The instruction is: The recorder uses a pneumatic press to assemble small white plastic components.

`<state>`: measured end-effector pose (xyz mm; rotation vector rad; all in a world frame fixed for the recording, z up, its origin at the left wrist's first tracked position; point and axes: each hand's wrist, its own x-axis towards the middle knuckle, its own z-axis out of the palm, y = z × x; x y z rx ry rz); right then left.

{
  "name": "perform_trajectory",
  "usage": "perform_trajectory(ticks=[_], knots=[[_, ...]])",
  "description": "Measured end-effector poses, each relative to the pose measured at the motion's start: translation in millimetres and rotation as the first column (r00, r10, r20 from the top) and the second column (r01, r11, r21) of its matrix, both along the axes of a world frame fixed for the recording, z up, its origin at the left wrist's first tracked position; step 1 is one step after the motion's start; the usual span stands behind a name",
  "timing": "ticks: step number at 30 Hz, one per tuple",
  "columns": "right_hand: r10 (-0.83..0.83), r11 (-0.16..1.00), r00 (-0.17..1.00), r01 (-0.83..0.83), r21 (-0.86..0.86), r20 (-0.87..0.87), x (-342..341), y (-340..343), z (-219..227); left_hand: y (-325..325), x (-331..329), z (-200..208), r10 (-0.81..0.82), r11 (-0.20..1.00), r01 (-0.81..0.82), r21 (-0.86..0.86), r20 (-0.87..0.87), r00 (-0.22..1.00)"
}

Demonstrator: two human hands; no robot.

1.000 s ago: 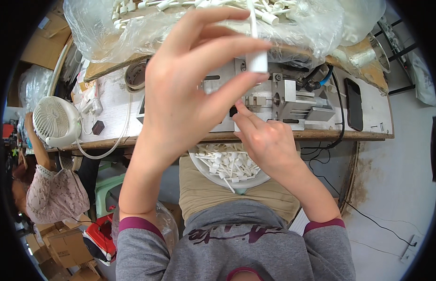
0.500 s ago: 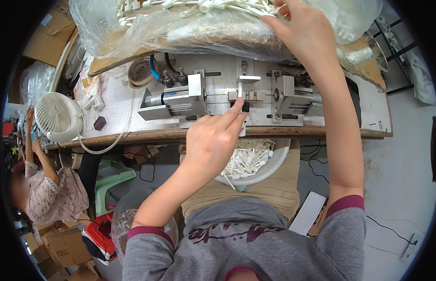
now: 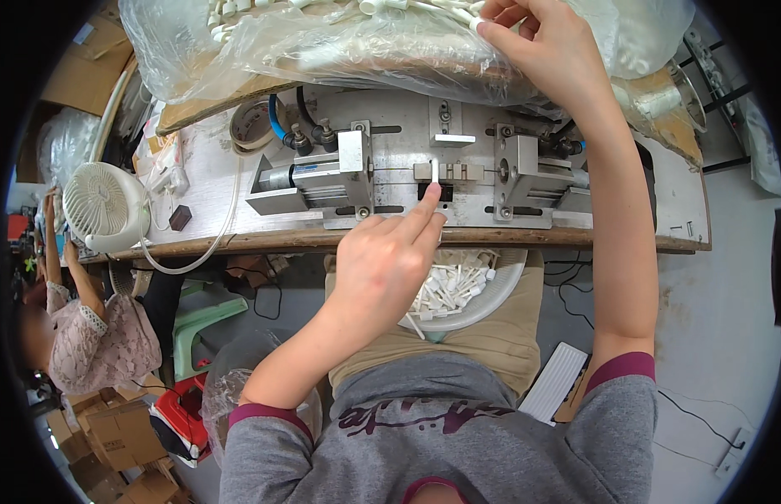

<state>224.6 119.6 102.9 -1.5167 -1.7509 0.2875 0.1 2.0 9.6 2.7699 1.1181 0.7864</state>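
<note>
My left hand (image 3: 389, 256) is over the bench's front edge, index finger stretched out and the other fingers partly bent. Its fingertip touches the near end of a small white plastic stick (image 3: 434, 172), which lies across the metal holding block (image 3: 466, 171) of a bench fixture. Up at the plastic bag, my right hand (image 3: 546, 42) pinches a white plastic piece (image 3: 477, 23) between thumb and fingers. More white stemmed pieces (image 3: 382, 7) lie in the bag beside it. On my lap, partly behind my left hand, a white basket (image 3: 510, 281) holds many similar pieces.
Metal cylinder units, left (image 3: 319, 172) and right (image 3: 533, 176), flank the block, with a small metal plate (image 3: 452, 140) behind it. A tape roll (image 3: 252, 126) and white fan (image 3: 105, 207) are to the left. Another person (image 3: 101, 344) works at far left.
The white stick in the block has shifted slightly toward me, away from the metal plate, with my left fingertip at it. My right hand has closed on a white piece from the bag.
</note>
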Motion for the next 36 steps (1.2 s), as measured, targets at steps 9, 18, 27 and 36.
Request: perform_trajectory(ticks=[9,18,27,36], knots=[[0.021,0.969,0.995,-0.045,-0.242,-0.102,-8.7,-5.9,17.9,14.0,8.8,1.9,0.026,1.000,-0.027,-0.008,-0.087,0.996],[0.120,0.948,0.922,-0.216,-0.233,-0.369,-7.0,-10.7,19.9,15.8,8.6,2.0,0.027,1.000,-0.029,-0.010,-0.124,0.992],[0.177,0.941,0.984,-0.180,0.286,0.036,-12.0,-101.1,-48.1,67.2,-7.3,65.2,-0.008,0.999,0.018,-0.028,0.323,0.946],[0.155,0.966,0.875,-0.232,0.117,0.458,-50.1,-140.9,-105.6,178.3,21.2,96.1,0.273,0.952,-0.280,0.121,0.072,0.959]])
